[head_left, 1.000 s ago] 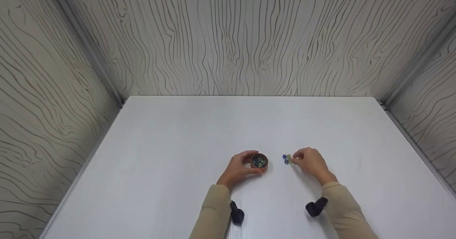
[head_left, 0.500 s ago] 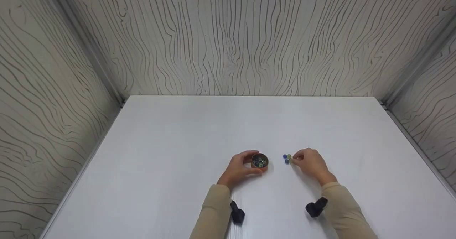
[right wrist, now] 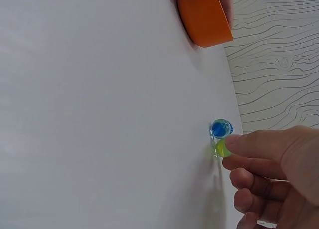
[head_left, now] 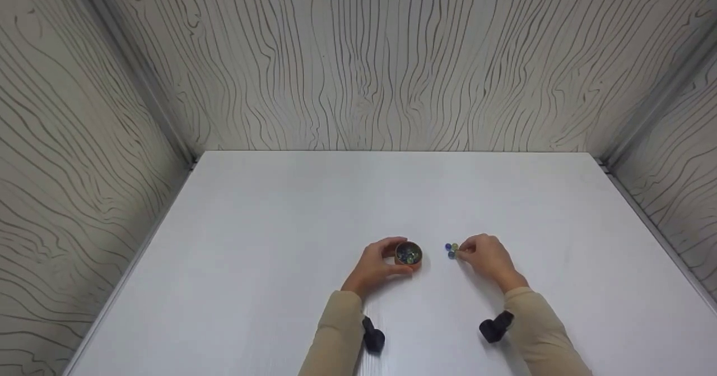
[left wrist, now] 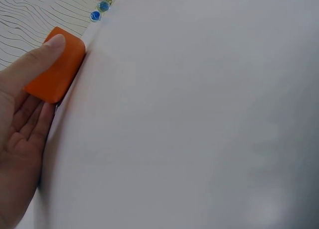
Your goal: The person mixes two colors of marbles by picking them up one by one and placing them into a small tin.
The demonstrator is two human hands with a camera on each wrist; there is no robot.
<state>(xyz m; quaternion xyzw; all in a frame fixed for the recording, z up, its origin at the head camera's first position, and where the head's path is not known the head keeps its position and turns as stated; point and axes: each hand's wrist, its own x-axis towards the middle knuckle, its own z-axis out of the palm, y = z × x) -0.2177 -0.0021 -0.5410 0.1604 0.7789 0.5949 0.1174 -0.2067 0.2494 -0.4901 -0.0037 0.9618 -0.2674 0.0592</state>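
A small orange cup (head_left: pixel 415 267) stands upright on the white table, with several blue and green glass marbles (head_left: pixel 409 254) inside. My left hand (head_left: pixel 374 265) grips it from the left, thumb on the near side and fingers round the far side. To the right of the cup lies a tight cluster of loose marbles, among them a blue marble (head_left: pixel 448 247) and a yellow-green marble (head_left: pixel 455 247). At that cluster's right edge, my right hand (head_left: pixel 488 257) pinches a yellow-green marble (right wrist: pixel 223 148) between thumb and index finger; its other fingers are curled. Beside it sits a blue marble (right wrist: pixel 222 129).
The white table (head_left: pixel 280 208) reaches back to a wood-grain-patterned wall (head_left: pixel 358 62). Similar panels stand at left and right. Black wrist cameras (head_left: pixel 373 337) sit on both sleeves, close above the tabletop.
My right hand has shifted very slightly, and its fingertips now cover more of the yellow-green marble. My left hand and the cup have stayed in place.
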